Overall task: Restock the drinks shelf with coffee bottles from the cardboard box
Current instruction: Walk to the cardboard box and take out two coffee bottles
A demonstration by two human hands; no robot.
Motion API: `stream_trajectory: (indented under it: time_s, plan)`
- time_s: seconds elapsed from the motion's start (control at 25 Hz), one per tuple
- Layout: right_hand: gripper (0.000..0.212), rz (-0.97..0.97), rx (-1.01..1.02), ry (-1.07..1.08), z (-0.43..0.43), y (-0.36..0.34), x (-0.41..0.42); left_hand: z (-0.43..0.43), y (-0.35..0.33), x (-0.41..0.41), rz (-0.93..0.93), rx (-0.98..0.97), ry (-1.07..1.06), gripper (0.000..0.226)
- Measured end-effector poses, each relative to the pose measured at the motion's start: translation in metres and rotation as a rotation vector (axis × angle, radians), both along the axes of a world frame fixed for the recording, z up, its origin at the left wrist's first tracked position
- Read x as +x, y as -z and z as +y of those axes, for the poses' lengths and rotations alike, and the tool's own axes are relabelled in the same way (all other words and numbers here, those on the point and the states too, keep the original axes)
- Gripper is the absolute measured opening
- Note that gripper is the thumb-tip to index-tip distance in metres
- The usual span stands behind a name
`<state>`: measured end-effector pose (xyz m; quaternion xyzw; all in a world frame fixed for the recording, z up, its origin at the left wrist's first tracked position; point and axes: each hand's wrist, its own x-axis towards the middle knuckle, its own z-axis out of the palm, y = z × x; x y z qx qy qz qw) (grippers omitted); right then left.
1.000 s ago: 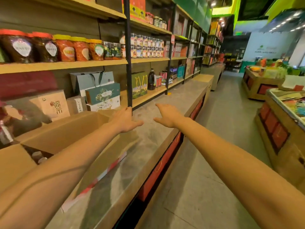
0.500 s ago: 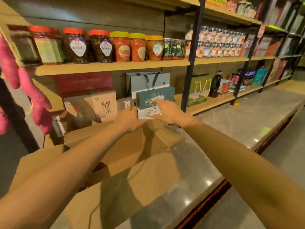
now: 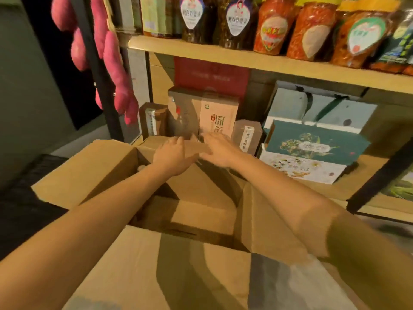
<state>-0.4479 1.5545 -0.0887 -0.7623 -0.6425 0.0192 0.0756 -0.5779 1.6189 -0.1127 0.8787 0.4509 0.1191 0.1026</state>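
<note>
Brown corrugated cardboard box (image 3: 107, 175), its flaps folded outward, sits on the grey stone counter (image 3: 290, 287) against the pale wooden shelf (image 3: 330, 190) and fills the near view. Its walls look stiff and its flaps floppy. If it is loaded with bottles it is likely heavy, so it seems better left in place and emptied from above.

The left hand (image 3: 172, 154) and right hand (image 3: 220, 151) reach side by side across the opening. Their fingers are straight and loosely spread, on or just over the far flap, and blur hides any contact.

The coffee bottles lie inside the box and barely show. One pale rounded cap (image 3: 140, 168) may be visible deep down. They are presumably smooth and rigid, best gripped round the body.
</note>
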Motion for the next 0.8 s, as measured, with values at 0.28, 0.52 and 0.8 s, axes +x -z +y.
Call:
stream_trajectory:
  time_s: [0.28, 0.52, 0.8]
  plan:
    - [0.060, 0.209, 0.005, -0.276, 0.054, 0.037, -0.040, -0.005, 0.044, -0.038, -0.012, -0.056, -0.321, 0.067]
    - [0.050, 0.378, -0.034, -0.367, 0.086, 0.096, -0.062, -0.001, 0.086, -0.041, -0.418, -0.376, -0.709, 0.054]
    - [0.052, 0.592, -0.027, -0.363, 0.124, 0.147, -0.059, 0.025, 0.114, -0.016, -0.725, -0.515, -1.134, 0.071]
